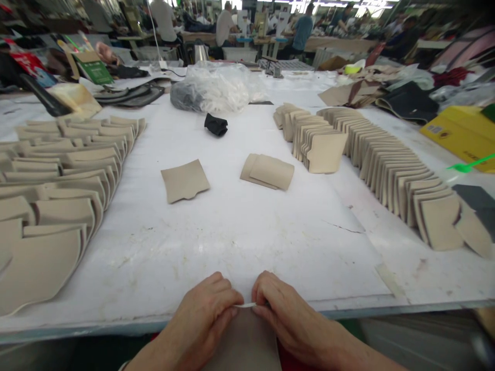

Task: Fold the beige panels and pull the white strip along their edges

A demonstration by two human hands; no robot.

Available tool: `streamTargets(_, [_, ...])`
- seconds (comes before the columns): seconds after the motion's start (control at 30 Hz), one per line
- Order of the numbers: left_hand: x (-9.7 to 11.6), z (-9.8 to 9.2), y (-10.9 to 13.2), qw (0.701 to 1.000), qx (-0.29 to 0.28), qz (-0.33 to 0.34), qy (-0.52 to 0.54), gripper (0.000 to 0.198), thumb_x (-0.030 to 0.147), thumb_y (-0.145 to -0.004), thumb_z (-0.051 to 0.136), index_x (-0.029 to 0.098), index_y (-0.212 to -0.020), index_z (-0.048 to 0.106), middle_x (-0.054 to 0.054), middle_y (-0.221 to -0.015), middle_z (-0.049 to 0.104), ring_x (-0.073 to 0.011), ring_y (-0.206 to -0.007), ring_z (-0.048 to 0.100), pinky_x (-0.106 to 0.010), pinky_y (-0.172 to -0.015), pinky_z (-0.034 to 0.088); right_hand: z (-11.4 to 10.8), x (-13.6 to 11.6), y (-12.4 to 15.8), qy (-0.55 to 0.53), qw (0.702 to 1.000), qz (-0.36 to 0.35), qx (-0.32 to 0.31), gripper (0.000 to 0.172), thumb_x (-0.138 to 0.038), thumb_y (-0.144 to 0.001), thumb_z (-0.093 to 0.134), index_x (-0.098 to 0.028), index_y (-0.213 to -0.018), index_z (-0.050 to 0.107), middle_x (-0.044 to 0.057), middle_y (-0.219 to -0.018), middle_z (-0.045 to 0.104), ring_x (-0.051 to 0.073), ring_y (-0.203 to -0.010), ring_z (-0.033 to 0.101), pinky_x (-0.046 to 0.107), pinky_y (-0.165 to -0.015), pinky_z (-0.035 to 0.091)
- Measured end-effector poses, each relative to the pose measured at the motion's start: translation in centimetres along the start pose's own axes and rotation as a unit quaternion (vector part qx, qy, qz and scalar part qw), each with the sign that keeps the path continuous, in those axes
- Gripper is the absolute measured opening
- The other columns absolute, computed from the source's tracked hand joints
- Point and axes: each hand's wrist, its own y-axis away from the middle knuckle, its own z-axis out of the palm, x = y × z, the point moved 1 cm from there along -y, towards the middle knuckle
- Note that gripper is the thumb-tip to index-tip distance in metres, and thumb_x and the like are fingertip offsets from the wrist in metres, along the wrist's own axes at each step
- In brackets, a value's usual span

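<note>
At the table's front edge, my left hand (207,314) and my right hand (284,314) pinch the top edge of a beige fabric-like panel (247,342) between thumbs and fingers. A thin white edge shows between the two pinches. The panel hangs down toward my lap, its lower end out of view. Ahead of my hands lie a single beige piece (185,180) with a small tab on one side, and a pair of overlapping beige pieces (268,171).
Overlapping rows of beige panels (46,257) fill the left side. Standing rows of beige pieces (394,170) and a shorter stack (325,152) are on the right. Further back are a black crumpled item (215,125), a clear plastic bag (224,85) and a yellow box (464,134).
</note>
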Motion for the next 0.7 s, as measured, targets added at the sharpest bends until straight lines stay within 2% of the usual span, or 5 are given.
streamTargets(0.1, [0.2, 0.6, -0.5, 0.999, -0.004, 0.003, -0.034, 0.016, 0.011, -0.091, 0.052, 0.018, -0.087, 0.066, -0.002, -0.082, 0.063, -0.0196, -0.083, 0.054, -0.029, -0.070, 0.037, 0.1, -0.1, -0.1, 0.009, 1.000, -0.009, 0.011, 0.009, -0.012, -0.093, 0.042, -0.020, -0.089, 0.044, 0.005, -0.092, 0.051, 0.020, -0.083, 0.047, 0.033, -0.073, 0.040])
streamTargets(0.3, [0.3, 1.5, -1.0, 0.996, 0.018, 0.049, -0.073, 0.025, 0.012, -0.093, 0.047, 0.016, -0.073, 0.060, -0.002, -0.072, 0.061, -0.0177, -0.074, 0.054, -0.030, -0.068, 0.034, 0.0, 0.2, 0.5, 0.011, 0.999, 0.014, 0.043, 0.012, -0.010, -0.090, 0.052, -0.020, -0.086, 0.047, 0.002, -0.088, 0.054, 0.019, -0.082, 0.050, 0.031, -0.073, 0.040])
streamTargets(0.47, [0.3, 1.2, -1.2, 0.998, -0.001, 0.035, -0.051, 0.020, 0.011, -0.091, 0.051, 0.016, -0.076, 0.062, -0.001, -0.075, 0.062, -0.0182, -0.077, 0.054, -0.031, -0.071, 0.034, -0.5, 0.0, 0.7, -0.009, 0.999, 0.025, 0.039, 0.023, -0.007, -0.087, 0.061, -0.020, -0.103, 0.051, 0.002, -0.100, 0.057, 0.018, -0.093, 0.052, 0.029, -0.081, 0.041])
streamTargets(0.6, [0.4, 1.0, -1.2, 0.999, -0.005, 0.015, -0.039, 0.018, 0.014, -0.093, 0.052, 0.017, -0.079, 0.063, -0.001, -0.076, 0.062, -0.0187, -0.079, 0.054, -0.032, -0.072, 0.033, -1.1, -0.5, 0.0, 0.062, 0.998, -0.012, 0.004, 0.008, -0.012, -0.090, 0.063, -0.019, -0.090, 0.058, 0.002, -0.092, 0.060, 0.019, -0.091, 0.052, 0.031, -0.083, 0.037])
streamTargets(0.7, [0.4, 1.0, -1.0, 1.000, 0.005, 0.012, -0.015, 0.017, 0.014, -0.093, 0.053, 0.018, -0.078, 0.063, 0.001, -0.076, 0.062, -0.0174, -0.080, 0.054, -0.031, -0.074, 0.032, -1.6, -0.5, -0.2, 0.084, 0.996, -0.042, -0.001, 0.007, -0.018, -0.093, 0.061, -0.018, -0.086, 0.059, 0.001, -0.088, 0.062, 0.018, -0.088, 0.053, 0.032, -0.083, 0.035])
